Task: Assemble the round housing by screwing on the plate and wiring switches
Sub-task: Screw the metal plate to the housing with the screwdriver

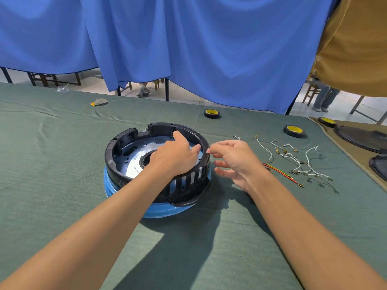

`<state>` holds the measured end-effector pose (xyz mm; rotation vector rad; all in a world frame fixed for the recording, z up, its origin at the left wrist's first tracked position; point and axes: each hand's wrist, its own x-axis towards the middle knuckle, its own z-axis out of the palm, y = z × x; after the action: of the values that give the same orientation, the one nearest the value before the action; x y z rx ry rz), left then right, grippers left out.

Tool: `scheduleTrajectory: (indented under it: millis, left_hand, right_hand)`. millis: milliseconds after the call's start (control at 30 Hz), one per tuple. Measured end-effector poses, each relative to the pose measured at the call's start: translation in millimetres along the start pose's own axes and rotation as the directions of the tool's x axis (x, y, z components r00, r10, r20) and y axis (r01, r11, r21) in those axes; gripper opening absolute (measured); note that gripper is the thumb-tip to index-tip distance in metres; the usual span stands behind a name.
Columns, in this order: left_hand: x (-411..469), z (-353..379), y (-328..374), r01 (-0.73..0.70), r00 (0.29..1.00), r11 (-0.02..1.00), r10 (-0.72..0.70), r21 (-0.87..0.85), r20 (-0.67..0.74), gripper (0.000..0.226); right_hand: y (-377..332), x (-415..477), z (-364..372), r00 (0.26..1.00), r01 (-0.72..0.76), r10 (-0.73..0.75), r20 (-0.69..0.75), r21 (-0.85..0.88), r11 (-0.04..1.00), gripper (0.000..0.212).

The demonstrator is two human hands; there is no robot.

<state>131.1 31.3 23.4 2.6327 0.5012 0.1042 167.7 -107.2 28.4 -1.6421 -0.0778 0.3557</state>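
Pinching a tiny screw (207, 151) at the right rim of the housing (110, 158), the right hand (232, 158) may drop it inside; left hand (176, 156), fingers straight, steadies the plate (134, 164).

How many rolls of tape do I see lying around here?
3. One roll lies beyond the round housing, a second roll beside the loose wires, a third roll on the tan mat at far right. Others may sit out of view.

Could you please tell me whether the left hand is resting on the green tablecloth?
No, the left hand reaches inside the round black plastic housing, above its silver metal plate.
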Motion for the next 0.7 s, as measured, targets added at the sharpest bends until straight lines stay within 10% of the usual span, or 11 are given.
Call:
scheduleTrajectory:
  millis: [500,700]
  left_hand:
    - [-30.1,-0.1,16.0,-0.207,0.978,0.969,0.206,0.138,0.026,0.030]
    - [-29.4,-5.0,17.7,-0.074,0.979,0.959,0.018,0.273,0.202,0.104]
  right_hand:
    - [-1.8,0.0,-1.5,0.988,-0.150,0.142,0.063,0.145,0.978,0.011]
    - [0.7,-0.7,0.1,0.990,-0.140,0.136,0.034,0.183,0.973,0.019]
